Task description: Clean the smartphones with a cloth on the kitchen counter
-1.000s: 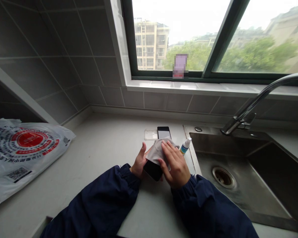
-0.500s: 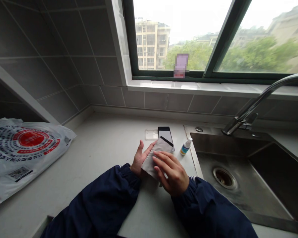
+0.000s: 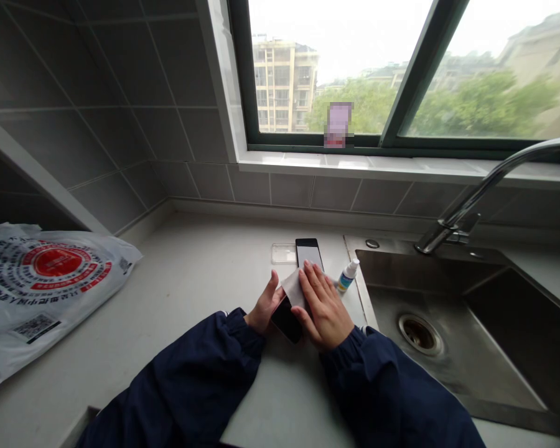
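My left hand [image 3: 261, 308] holds a dark smartphone [image 3: 287, 318] from its left side, thumb raised and its other fingers mostly hidden. A light grey cloth [image 3: 293, 288] with a pinked edge covers the phone's upper part. Flat on that cloth lies my right hand [image 3: 325, 306], its fingers stretched out towards the window. Just beyond is a second phone-like slab [image 3: 309, 252], black at the top with a pale surface; its lower end is hidden. Left of it rests a clear phone case [image 3: 284, 253]. A small white spray bottle [image 3: 348, 276] with a blue-yellow label stands beside my right fingertips.
A steel sink [image 3: 466, 336] with a drain and a chrome faucet [image 3: 464, 193] lies to the right. On the left, a white plastic bag [image 3: 51, 280] with red print sits on the pale countertop [image 3: 196, 267]. Tiles and a window rise behind.
My right hand has slid the cloth up and to the right over the phone, uncovering its dark lower part. My right fingers have flattened. My left hand has barely moved.
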The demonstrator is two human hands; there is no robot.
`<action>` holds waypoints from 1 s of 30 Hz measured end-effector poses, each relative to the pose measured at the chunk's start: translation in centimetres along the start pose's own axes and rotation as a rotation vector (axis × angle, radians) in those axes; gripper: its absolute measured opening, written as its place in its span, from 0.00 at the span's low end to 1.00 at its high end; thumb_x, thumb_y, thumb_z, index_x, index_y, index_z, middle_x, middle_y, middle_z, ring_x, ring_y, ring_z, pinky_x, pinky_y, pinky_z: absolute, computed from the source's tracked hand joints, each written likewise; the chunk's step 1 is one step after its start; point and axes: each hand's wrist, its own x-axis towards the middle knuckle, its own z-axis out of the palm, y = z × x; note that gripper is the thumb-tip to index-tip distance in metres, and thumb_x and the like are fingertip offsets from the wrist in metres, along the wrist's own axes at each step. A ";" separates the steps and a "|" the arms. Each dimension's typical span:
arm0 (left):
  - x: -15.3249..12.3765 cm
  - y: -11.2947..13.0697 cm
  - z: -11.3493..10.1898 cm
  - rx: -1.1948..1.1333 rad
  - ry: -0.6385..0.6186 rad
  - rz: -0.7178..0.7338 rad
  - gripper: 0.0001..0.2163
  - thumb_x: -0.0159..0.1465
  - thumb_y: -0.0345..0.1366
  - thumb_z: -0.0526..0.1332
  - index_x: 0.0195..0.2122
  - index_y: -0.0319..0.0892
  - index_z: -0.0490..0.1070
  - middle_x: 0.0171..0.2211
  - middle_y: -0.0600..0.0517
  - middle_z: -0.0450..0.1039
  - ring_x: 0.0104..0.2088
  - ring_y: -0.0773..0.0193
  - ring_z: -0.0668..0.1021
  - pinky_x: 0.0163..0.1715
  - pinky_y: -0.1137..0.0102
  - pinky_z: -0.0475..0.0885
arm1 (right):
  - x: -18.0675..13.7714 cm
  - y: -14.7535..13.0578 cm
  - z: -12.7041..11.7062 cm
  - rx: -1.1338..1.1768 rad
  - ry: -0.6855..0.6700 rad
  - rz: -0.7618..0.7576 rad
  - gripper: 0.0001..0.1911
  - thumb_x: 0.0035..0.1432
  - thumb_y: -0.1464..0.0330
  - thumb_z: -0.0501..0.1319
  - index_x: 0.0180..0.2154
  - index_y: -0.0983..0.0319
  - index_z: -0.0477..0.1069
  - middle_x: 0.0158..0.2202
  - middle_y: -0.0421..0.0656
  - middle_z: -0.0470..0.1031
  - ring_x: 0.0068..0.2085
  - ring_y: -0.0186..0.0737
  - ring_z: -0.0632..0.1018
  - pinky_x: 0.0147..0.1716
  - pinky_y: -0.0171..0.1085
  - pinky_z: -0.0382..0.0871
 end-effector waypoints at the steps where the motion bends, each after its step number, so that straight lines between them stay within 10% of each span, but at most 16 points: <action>1: -0.1 0.0 0.0 0.033 0.007 0.000 0.38 0.65 0.61 0.48 0.69 0.39 0.53 0.63 0.39 0.65 0.63 0.47 0.67 0.64 0.57 0.57 | 0.0 0.1 0.1 -0.008 0.007 0.019 0.38 0.70 0.57 0.49 0.71 0.65 0.36 0.72 0.54 0.42 0.71 0.57 0.48 0.63 0.59 0.57; 9: -0.6 -0.1 0.4 0.125 -0.018 -0.120 0.36 0.65 0.61 0.49 0.70 0.47 0.51 0.63 0.42 0.64 0.58 0.45 0.73 0.52 0.56 0.72 | -0.1 0.5 0.1 -0.038 0.051 0.075 0.39 0.70 0.58 0.50 0.71 0.63 0.32 0.72 0.54 0.40 0.71 0.57 0.45 0.63 0.60 0.55; 17: 0.1 -0.2 0.6 -0.079 0.079 0.077 0.36 0.66 0.59 0.49 0.69 0.41 0.52 0.63 0.39 0.65 0.63 0.47 0.67 0.65 0.56 0.56 | -0.3 -0.6 0.2 0.018 -0.032 -0.023 0.41 0.69 0.55 0.51 0.71 0.67 0.36 0.71 0.58 0.43 0.71 0.60 0.46 0.63 0.62 0.56; 23: -0.3 0.9 1.1 -0.134 0.331 0.186 0.36 0.64 0.60 0.53 0.69 0.47 0.52 0.60 0.39 0.68 0.57 0.47 0.74 0.61 0.51 0.62 | -0.6 -2.4 0.4 0.084 -0.092 -0.119 0.45 0.64 0.50 0.57 0.69 0.71 0.47 0.70 0.60 0.47 0.71 0.61 0.49 0.62 0.60 0.59; 30: -0.4 1.0 1.6 -0.078 0.427 0.204 0.34 0.64 0.60 0.53 0.67 0.49 0.56 0.59 0.42 0.69 0.55 0.49 0.76 0.59 0.54 0.66 | -0.9 -3.0 1.1 0.054 0.030 -0.103 0.31 0.60 0.76 0.53 0.65 0.72 0.58 0.67 0.57 0.57 0.69 0.55 0.56 0.61 0.58 0.63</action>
